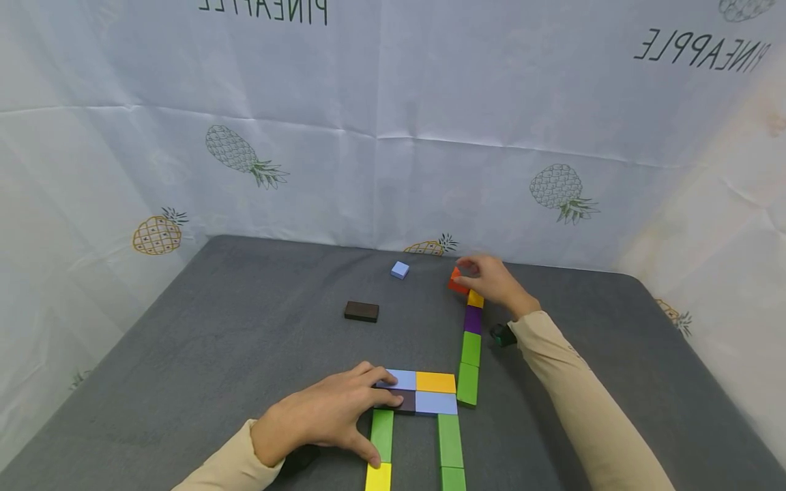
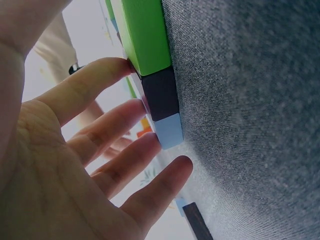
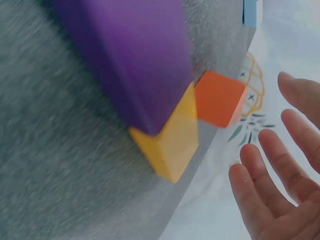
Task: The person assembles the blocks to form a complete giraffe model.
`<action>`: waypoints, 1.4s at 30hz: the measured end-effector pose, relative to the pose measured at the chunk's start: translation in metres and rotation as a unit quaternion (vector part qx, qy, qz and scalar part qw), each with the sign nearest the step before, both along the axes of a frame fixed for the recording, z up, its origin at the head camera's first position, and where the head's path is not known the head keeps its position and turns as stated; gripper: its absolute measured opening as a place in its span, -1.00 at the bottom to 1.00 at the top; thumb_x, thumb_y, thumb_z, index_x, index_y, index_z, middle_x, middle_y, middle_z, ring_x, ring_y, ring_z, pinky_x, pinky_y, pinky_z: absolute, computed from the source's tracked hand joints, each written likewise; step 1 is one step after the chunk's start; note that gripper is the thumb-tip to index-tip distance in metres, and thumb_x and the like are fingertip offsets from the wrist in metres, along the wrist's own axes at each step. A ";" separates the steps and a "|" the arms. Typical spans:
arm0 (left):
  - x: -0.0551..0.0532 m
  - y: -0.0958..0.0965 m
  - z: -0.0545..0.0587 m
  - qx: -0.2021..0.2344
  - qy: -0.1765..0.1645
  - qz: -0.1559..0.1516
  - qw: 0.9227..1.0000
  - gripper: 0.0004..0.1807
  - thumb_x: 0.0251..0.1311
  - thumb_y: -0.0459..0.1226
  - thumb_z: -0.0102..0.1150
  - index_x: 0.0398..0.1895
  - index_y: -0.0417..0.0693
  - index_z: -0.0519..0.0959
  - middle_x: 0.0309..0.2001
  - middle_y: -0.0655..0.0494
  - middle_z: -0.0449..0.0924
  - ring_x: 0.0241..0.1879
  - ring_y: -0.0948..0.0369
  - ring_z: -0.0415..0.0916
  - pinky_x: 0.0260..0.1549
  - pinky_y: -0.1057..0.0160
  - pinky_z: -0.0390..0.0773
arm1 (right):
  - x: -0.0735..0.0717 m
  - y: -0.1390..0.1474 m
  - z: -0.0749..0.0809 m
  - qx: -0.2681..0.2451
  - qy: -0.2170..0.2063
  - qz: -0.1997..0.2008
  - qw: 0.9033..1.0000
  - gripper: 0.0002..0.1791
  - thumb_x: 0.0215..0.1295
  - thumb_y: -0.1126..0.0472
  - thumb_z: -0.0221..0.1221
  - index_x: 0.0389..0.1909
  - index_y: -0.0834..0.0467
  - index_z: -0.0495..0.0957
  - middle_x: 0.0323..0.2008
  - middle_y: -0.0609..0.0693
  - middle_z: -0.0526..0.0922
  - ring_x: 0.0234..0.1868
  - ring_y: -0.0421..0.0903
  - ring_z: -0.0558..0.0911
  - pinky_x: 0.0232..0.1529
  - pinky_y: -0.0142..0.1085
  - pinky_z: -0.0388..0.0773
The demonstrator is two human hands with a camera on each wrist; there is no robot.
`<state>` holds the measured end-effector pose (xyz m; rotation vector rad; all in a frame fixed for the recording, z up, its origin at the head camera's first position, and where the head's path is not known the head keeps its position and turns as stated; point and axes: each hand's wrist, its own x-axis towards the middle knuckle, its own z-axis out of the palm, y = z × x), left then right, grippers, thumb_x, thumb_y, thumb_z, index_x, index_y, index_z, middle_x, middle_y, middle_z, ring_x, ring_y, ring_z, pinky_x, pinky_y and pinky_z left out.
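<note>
My left hand [image 1: 331, 412] has its fingers spread over the left end of a flat block layout. Its fingertips touch a light blue block [image 1: 402, 378] and a black block [image 1: 406, 404], while the thumb lies beside a green block [image 1: 382, 433] and a yellow block [image 1: 378, 479]. My right hand [image 1: 491, 281] hovers by an orange-red block [image 1: 458, 286] at the far end of a line; the right wrist view shows its fingers apart from that block. Along this line run a yellow-orange block [image 3: 172, 142], a purple block [image 1: 473, 318] and green blocks [image 1: 471, 349].
A loose dark brown block [image 1: 361, 312] and a small light blue block [image 1: 400, 270] lie on the grey table [image 1: 258, 327], left of the line. Another green leg [image 1: 450, 440] extends toward me. Behind the table hangs a pineapple-print cloth [image 1: 344, 184].
</note>
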<state>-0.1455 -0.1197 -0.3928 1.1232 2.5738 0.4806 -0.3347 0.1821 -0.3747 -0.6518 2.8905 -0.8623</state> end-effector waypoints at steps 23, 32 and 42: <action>-0.002 0.000 0.000 -0.003 -0.003 0.000 1.000 -0.20 -0.12 0.25 0.45 0.26 0.26 0.54 0.31 0.29 0.37 0.14 0.34 0.30 0.08 0.31 0.51 | -0.011 -0.056 0.000 0.041 0.013 0.071 0.997 -0.55 0.36 0.21 0.24 0.19 0.33 0.51 0.17 0.26 0.56 0.18 0.22 0.53 0.21 0.05 0.46; -0.002 0.001 0.001 -0.005 -0.004 0.001 1.000 -0.19 -0.14 0.26 0.46 0.27 0.27 0.54 0.31 0.29 0.38 0.15 0.33 0.30 0.09 0.30 0.52 | -0.019 -0.069 -0.006 0.051 0.005 0.082 0.995 -0.56 0.35 0.20 0.25 0.20 0.28 0.53 0.18 0.22 0.57 0.20 0.18 0.52 0.22 0.03 0.46; -0.003 0.000 -0.001 -0.002 0.004 0.000 1.000 -0.18 -0.15 0.27 0.45 0.26 0.26 0.55 0.30 0.29 0.39 0.14 0.34 0.31 0.08 0.31 0.52 | -0.025 -0.087 -0.012 0.062 -0.001 0.100 0.993 -0.52 0.35 0.22 0.24 0.25 0.28 0.49 0.26 0.21 0.52 0.32 0.16 0.45 0.32 0.02 0.40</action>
